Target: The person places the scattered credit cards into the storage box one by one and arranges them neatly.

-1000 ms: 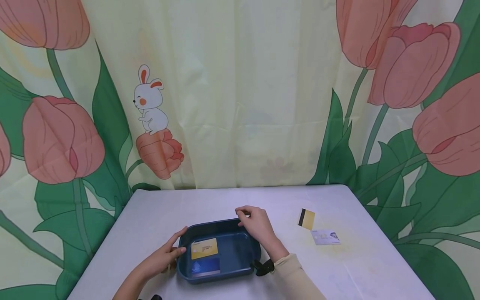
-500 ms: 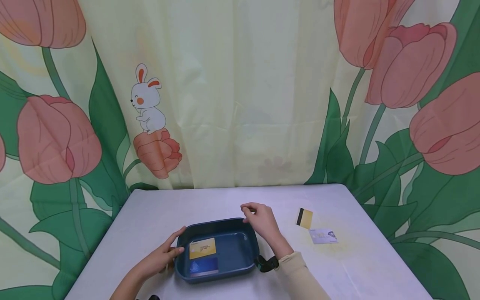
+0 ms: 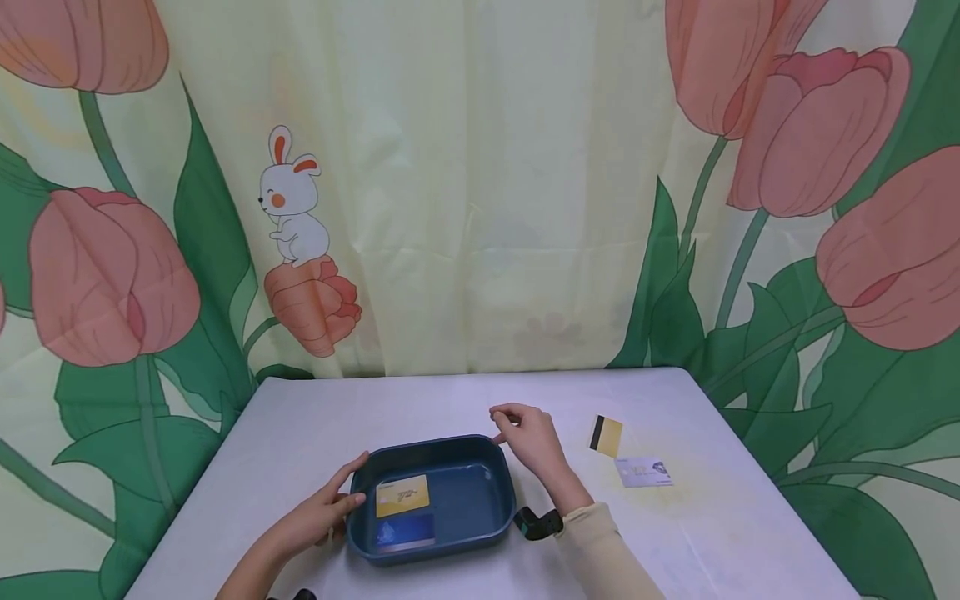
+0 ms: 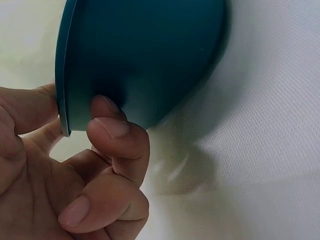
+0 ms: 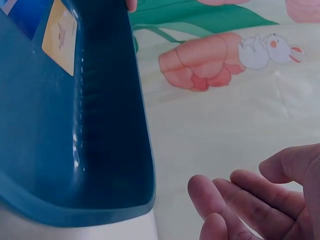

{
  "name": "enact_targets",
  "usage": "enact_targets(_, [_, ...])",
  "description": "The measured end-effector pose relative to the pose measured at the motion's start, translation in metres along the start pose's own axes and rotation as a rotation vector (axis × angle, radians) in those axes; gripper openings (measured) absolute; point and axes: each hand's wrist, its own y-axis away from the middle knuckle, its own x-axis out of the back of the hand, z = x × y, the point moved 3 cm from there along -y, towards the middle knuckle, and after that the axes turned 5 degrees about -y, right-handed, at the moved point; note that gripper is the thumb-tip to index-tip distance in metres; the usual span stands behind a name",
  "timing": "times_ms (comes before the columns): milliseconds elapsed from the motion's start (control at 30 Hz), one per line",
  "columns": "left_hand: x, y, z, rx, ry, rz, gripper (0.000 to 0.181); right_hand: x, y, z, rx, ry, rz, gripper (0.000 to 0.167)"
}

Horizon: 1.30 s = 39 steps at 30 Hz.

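A dark blue tray holds a yellow card above a blue card, both toward its left. My left hand grips the left end; in the left wrist view the hand has its thumb at the rim and fingertips against the outer wall. At the back right corner, my right hand is loosely bent and holds nothing. The right wrist view shows that hand apart from the tray, fingers relaxed, with the yellow card inside.
On the white table right of the tray lie a yellow card with a black stripe and a pale purple card, close together. Behind the table hangs a curtain with tulips and a rabbit.
My right hand has shifted right, away from the tray's back right corner. The left hand keeps its grip, and the cards lie as before. The head view has shifted slightly.
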Motion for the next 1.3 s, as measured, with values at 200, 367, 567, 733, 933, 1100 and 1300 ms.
enact_targets(200, [0.000, 0.001, 0.001, 0.000, -0.001, 0.001, 0.072, 0.003, -0.002, 0.004, -0.014, 0.023, 0.015, 0.025])
enact_targets(367, [0.001, 0.001, 0.001, -0.024, 0.006, -0.013, 0.072, 0.007, -0.003, 0.007, -0.016, 0.047, 0.025, 0.027])
enact_targets(567, [0.002, 0.000, 0.000, -0.047, 0.021, -0.037, 0.072, 0.011, -0.002, 0.011, -0.041, 0.063, 0.045, 0.027])
enact_targets(733, [0.002, 0.001, -0.001, -0.041, 0.024, -0.042, 0.072, 0.014, -0.002, 0.016, -0.059, 0.059, 0.064, 0.024])
enact_targets(933, [0.002, 0.000, 0.000, -0.039, 0.011, -0.033, 0.071, 0.019, -0.002, 0.023, -0.086, 0.062, 0.084, 0.026])
enact_targets(1100, [0.003, 0.000, 0.000, -0.034, 0.008, -0.027, 0.070, 0.025, -0.002, 0.029, -0.112, 0.073, 0.099, 0.027])
enact_targets(1300, [0.001, 0.001, -0.001, -0.037, 0.015, -0.027, 0.071, 0.030, -0.002, 0.038, -0.136, 0.101, 0.109, 0.027])
